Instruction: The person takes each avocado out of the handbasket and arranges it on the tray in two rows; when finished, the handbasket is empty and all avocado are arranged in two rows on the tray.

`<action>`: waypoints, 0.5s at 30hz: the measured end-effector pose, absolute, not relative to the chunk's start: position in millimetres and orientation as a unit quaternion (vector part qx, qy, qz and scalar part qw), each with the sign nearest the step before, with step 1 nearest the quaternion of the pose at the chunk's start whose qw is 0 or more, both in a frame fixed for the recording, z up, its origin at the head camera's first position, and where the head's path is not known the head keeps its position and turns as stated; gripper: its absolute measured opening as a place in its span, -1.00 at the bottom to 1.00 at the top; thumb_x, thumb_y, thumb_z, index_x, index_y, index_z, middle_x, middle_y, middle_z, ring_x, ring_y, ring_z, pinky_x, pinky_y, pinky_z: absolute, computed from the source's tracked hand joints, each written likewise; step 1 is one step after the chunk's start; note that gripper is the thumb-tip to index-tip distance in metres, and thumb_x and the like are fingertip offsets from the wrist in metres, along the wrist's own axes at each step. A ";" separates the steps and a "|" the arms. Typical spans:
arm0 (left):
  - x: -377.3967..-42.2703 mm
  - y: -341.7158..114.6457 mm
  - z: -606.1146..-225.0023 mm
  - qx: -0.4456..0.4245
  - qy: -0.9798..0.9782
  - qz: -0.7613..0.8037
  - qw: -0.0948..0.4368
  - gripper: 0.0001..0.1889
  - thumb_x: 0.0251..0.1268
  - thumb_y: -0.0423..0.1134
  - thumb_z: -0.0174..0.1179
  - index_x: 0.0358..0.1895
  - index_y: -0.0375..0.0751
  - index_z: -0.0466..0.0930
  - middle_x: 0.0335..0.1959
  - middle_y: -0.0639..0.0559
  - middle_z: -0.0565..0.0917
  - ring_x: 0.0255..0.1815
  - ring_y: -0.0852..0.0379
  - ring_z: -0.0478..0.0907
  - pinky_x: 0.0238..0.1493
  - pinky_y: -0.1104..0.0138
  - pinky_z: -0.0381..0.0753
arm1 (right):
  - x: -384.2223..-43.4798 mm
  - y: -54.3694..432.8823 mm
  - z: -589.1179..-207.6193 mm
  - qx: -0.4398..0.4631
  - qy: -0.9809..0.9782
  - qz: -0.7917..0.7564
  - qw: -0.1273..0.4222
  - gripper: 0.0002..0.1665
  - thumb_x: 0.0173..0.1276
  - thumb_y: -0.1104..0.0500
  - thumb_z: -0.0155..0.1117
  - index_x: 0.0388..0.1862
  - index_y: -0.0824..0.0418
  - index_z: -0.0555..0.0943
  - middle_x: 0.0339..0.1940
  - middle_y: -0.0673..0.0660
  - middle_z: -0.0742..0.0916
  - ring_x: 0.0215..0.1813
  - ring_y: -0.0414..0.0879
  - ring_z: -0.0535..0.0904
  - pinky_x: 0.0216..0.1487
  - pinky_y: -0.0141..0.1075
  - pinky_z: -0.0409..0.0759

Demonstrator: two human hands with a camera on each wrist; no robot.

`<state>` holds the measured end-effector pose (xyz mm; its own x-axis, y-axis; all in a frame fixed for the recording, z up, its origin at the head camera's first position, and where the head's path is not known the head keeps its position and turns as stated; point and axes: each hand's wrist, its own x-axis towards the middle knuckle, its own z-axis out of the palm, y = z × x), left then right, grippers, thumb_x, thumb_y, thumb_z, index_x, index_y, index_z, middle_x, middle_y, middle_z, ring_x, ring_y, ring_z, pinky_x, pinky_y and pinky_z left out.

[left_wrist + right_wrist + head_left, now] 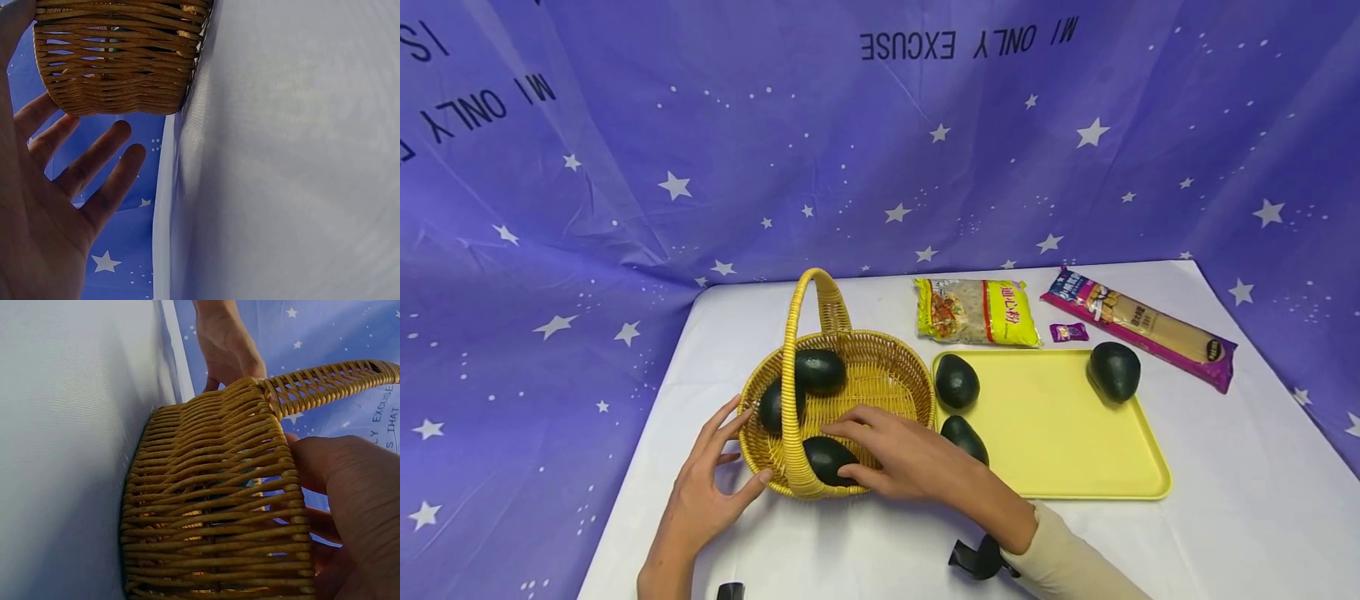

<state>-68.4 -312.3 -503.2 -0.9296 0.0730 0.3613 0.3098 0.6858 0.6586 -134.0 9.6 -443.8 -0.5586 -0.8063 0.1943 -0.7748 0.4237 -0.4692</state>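
right hand point(887, 450) at smooth oval avocado point(827, 461) inside woven basket point(880, 387)

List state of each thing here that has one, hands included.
basket: upright, partly filled
basket avocados: three, uncut where visible
tray: flat, partly covered
tray avocados: three, uncut where visible
yellow bag: lying flat, looks sealed
long purple pack: lying flat, looks sealed
small purple packet: lying, looks sealed
left hand: open, at basket rim
right hand: in basket, at near avocado, grip unclear
black objects: partly visible, state unclear
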 end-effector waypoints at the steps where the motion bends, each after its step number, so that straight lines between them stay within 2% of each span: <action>1: -68.5 -312.3 -503.3 -0.109 -0.904 -0.381 0.157 -0.06 0.08 -0.24 0.67 0.60 -0.02 0.45 0.71 0.03 0.28 0.38 0.40 0.47 0.11 0.58 0.66 | -134.2 8.2 -444.0 -0.469 0.843 -0.261 0.031 -0.38 0.60 -0.12 0.35 0.55 -0.03 0.54 0.37 -0.02 0.64 0.27 -0.19 0.62 0.21 -0.30 0.72; 15: -68.6 -311.9 -502.0 -0.101 -0.904 -0.386 0.150 -0.07 0.09 -0.23 0.67 0.60 0.00 0.45 0.71 0.06 0.27 0.42 0.39 0.45 0.12 0.59 0.65 | -137.0 -10.0 -448.4 -0.489 0.828 -0.271 0.045 -0.36 0.58 -0.12 0.38 0.55 -0.03 0.53 0.32 -0.03 0.64 0.28 -0.23 0.60 0.29 -0.38 0.65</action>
<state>-68.6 -311.9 -502.0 -0.9342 0.0670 0.3504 0.2994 0.6812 0.6680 -137.0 -10.0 -448.4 -0.5175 -0.8342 0.1906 -0.7858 0.3751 -0.4918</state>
